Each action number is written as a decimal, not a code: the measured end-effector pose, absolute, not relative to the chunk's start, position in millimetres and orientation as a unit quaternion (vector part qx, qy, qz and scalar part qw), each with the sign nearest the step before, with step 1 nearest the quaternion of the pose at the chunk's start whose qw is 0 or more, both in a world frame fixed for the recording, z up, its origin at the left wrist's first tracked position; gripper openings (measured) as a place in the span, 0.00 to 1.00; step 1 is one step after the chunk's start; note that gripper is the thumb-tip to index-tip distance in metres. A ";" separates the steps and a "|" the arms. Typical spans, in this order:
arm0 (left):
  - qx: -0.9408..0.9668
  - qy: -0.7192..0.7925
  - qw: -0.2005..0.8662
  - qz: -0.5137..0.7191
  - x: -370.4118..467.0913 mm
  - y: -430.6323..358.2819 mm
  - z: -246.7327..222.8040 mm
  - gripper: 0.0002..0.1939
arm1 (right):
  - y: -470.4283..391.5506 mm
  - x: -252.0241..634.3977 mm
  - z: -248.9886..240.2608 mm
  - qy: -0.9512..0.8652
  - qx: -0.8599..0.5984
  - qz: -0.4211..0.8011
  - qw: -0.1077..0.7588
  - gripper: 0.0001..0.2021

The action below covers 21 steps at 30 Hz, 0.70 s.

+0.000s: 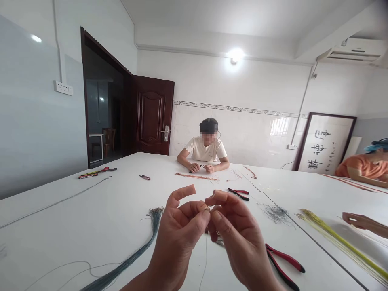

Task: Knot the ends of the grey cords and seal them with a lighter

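My left hand (pixel 186 226) is raised over the white table (pixel 127 218), thumb and fingers pinched on a small gold-coloured piece (pixel 207 208). Close against it, my right hand (pixel 238 228) is also pinched, its fingertips at the same piece; whether it grips the piece or a thread end is too small to tell. A thin grey thread (pixel 206 258) hangs below the fingers. Behind my right hand some small brown and metallic bits are partly hidden. Left of my hands lies a bundle of blue-grey threads (pixel 133 260) with gold-coloured ends.
Red-and-black pliers (pixel 285 258) lie beside my right wrist, another pair (pixel 239 193) farther back. Tangled grey thread (pixel 277 213) and a yellow thread bundle (pixel 339 236) are at right. Small snips (pixel 145 177) lie back left. A person (pixel 206 149) sits opposite; others are at right.
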<state>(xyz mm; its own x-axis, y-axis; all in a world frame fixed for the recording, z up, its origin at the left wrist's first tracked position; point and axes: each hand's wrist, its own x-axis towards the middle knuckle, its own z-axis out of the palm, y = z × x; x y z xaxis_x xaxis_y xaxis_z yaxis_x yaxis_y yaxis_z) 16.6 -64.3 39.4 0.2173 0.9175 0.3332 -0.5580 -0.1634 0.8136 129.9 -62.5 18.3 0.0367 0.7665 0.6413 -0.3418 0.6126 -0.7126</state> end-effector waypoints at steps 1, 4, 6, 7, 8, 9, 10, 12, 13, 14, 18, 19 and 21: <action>0.477 0.188 0.623 0.591 16.6 -64.7 39.7 0.19 | -63.3 131.3 19.0 -0.570 -0.194 0.380 0.702 0.09; 0.481 0.186 0.640 0.570 16.4 -65.6 39.9 0.19 | -66.1 135.4 21.1 -0.576 -0.212 0.356 0.705 0.12; 0.476 0.198 0.648 0.561 15.8 -66.1 39.8 0.19 | -68.3 138.3 22.5 -0.582 -0.224 0.345 0.701 0.14; 0.472 0.207 0.650 0.558 15.4 -66.3 39.8 0.19 | -69.4 139.7 23.2 -0.588 -0.231 0.337 0.698 0.14; 0.468 0.217 0.651 0.557 15.2 -66.4 39.8 0.19 | -70.5 141.0 24.0 -0.594 -0.239 0.326 0.696 0.15; 0.462 0.225 0.650 0.560 15.1 -66.6 39.8 0.20 | -71.5 142.2 24.9 -0.598 -0.248 0.312 0.695 0.15; 0.458 0.231 0.646 0.565 15.1 -66.8 39.8 0.21 | -72.5 143.2 25.7 -0.601 -0.258 0.295 0.697 0.15; 0.456 0.235 0.629 0.584 15.8 -67.1 39.8 0.22 | -74.4 144.5 27.4 -0.600 -0.277 0.248 0.709 0.15; 0.462 0.234 0.616 0.593 16.3 -67.1 39.7 0.22 | -75.4 144.6 28.1 -0.598 -0.287 0.216 0.716 0.14; 0.471 0.233 0.601 0.602 16.9 -66.8 39.4 0.22 | -76.4 144.3 28.8 -0.600 -0.296 0.181 0.721 0.14; 0.516 0.240 0.523 0.635 18.4 -63.1 36.3 0.19 | -79.0 140.0 28.9 -0.642 -0.296 0.053 0.705 0.14; 0.526 0.247 0.501 0.641 18.5 -62.0 35.2 0.19 | -79.0 138.4 28.2 -0.656 -0.292 0.040 0.695 0.15; 0.544 0.258 0.456 0.655 18.5 -60.3 33.2 0.20 | -78.2 135.3 26.5 -0.674 -0.288 0.034 0.680 0.16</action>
<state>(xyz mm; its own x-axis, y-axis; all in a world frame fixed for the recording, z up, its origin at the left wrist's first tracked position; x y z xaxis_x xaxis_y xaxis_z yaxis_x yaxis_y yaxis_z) 18.5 -60.3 33.2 0.0074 0.8783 0.4780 -0.3163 -0.4514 0.8344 135.3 -78.2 26.5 0.0892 0.4336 0.8967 0.3423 0.8321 -0.4364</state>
